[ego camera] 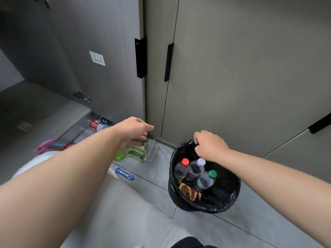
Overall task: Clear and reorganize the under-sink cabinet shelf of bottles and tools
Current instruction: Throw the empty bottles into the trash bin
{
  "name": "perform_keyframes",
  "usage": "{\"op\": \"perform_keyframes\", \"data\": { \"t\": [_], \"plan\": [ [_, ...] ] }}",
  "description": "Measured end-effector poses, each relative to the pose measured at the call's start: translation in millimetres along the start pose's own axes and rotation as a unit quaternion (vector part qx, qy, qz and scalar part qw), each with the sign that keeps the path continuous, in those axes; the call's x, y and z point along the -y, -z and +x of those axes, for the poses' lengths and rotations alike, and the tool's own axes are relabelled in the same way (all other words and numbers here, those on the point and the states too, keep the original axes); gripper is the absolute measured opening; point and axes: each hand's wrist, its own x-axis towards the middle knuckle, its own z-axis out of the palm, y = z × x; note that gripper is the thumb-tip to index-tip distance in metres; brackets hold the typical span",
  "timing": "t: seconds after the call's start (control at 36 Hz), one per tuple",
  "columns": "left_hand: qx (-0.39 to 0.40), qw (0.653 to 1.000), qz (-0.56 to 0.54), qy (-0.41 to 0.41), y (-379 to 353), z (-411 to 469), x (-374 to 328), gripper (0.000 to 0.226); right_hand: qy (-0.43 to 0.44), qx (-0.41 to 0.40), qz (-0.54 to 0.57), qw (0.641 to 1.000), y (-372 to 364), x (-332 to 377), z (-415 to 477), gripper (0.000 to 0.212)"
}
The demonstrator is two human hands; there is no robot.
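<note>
My right hand (pixel 208 146) grips the far rim of a black-lined trash bin (pixel 231 197) on the grey floor. Inside it lie three plastic bottles: one with a red cap (pixel 185 161), one with a white cap (pixel 201 161), one with a green cap (pixel 212 174), plus a red and yellow wrapper (pixel 189 191). My left hand (pixel 136 129) reaches down over a clear bottle with a green and yellow label (pixel 138 152) lying on the floor, fingers curled at its end; the hand hides the contact. A red-labelled bottle (pixel 97 125) lies on the open cabinet shelf behind my left arm.
A blue and white tool (pixel 124 173) lies on the floor near my left forearm. Pink plastic (pixel 44 145) sits at the shelf's left. The open cabinet door (pixel 100 68) stands upright; closed olive doors with black handles (pixel 168 62) fill the right.
</note>
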Motion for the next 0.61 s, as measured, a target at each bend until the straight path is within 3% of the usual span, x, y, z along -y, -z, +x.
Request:
{"op": "perform_keyframes", "data": {
  "t": [0.14, 0.25, 0.31, 0.44, 0.61],
  "plan": [
    [-0.074, 0.992, 0.091, -0.054, 76, 2, -5, 0.017, 0.139, -0.048, 0.11, 0.983, 33, 72, 32, 0.008],
    [-0.181, 0.934, 0.297, -0.078, 144, -5, 17, 0.009, 0.214, -0.028, 0.134, 0.967, 36, 137, 64, 0.008],
    [-0.21, 0.915, 0.336, -0.07, 171, -5, 38, 0.008, 0.241, 0.004, 0.142, 0.96, 31, 168, 82, 0.008],
    [-0.254, 0.927, 0.274, -0.025, 211, 14, 105, 0.004, 0.269, 0.06, 0.146, 0.95, 11, 241, 129, 0.009],
    [-0.256, 0.96, 0.088, 0.067, 225, 47, 193, 0.016, 0.231, 0.165, 0.165, 0.945, -42, 331, 178, 0.021]
  ]
}}
